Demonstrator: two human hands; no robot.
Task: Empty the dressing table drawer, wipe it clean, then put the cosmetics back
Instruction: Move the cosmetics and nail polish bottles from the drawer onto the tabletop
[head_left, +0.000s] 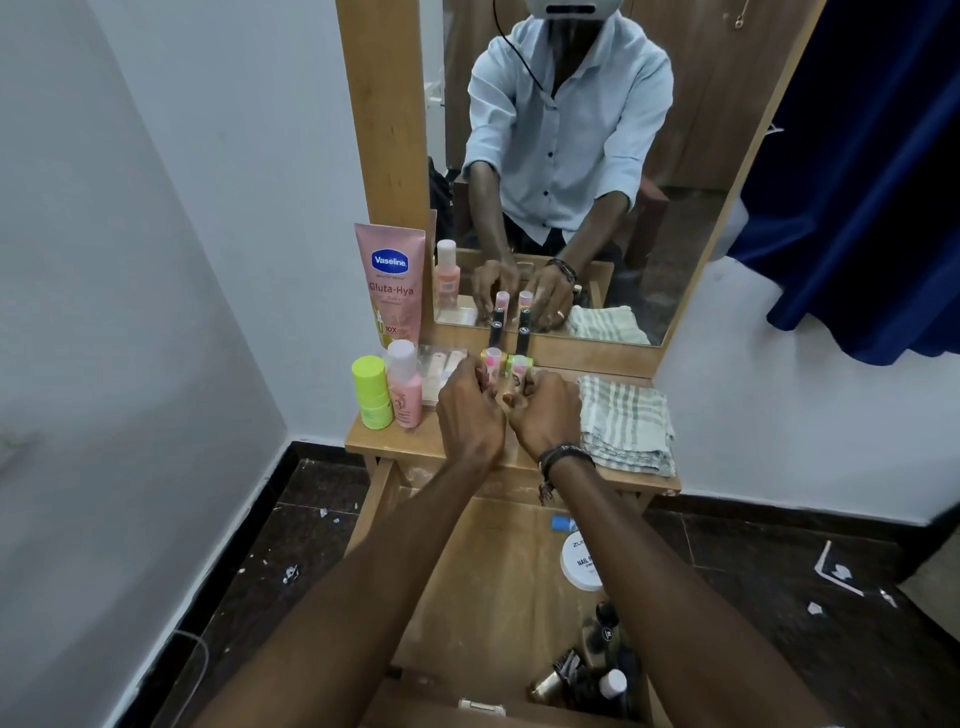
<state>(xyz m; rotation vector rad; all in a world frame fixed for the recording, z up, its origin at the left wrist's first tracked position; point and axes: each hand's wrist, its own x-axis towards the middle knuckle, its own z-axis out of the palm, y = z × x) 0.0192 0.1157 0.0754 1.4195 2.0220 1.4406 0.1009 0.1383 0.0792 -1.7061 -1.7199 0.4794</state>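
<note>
Drawer (483, 587) hangs open below, mostly bare; up on the bench (410, 441), left hand (470, 410) and right hand (545, 413) fingers each pinch a small tube beside the folded cloth (626, 421) at the right edge.

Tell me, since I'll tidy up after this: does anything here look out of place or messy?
Yes. Small white scraps lie scattered on the dark floor either side of the dressing table. On the tabletop, nothing looks spilled or toppled.
</note>
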